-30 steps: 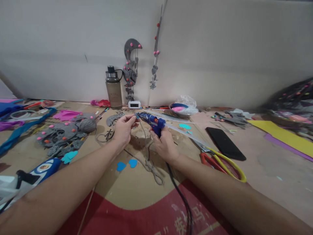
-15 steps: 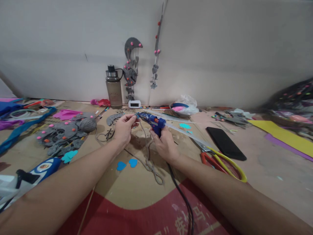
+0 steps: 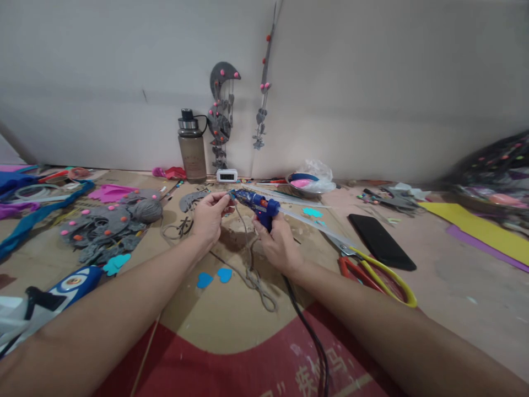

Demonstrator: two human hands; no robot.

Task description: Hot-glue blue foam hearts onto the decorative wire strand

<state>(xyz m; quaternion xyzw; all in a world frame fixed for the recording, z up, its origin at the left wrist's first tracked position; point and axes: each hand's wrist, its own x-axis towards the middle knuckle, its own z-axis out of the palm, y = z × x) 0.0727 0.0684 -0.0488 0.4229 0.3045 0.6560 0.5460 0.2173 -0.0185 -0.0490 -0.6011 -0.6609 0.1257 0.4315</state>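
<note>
My right hand [image 3: 278, 243] is wrapped round the handle of a blue glue gun [image 3: 256, 205], whose nozzle points left toward my left hand [image 3: 209, 217]. The fingers of my left hand are pinched at the nozzle tip on something small that I cannot make out. A grey cord [image 3: 252, 259] hangs from there and lies coiled on the cardboard below. The gun's black cable [image 3: 308, 336] runs back toward me. Two small blue heart cut-outs [image 3: 215, 277] lie just under my left wrist.
Grey felt shapes with pink dots [image 3: 99, 229] and a grey yarn ball [image 3: 147, 210] lie left. A bottle [image 3: 192, 148], small clock [image 3: 227, 175] and hanging grey ornaments [image 3: 221, 116] stand at the wall. Yellow-handled scissors [image 3: 372, 270], a black phone [image 3: 380, 241] and a bowl [image 3: 303, 182] lie right.
</note>
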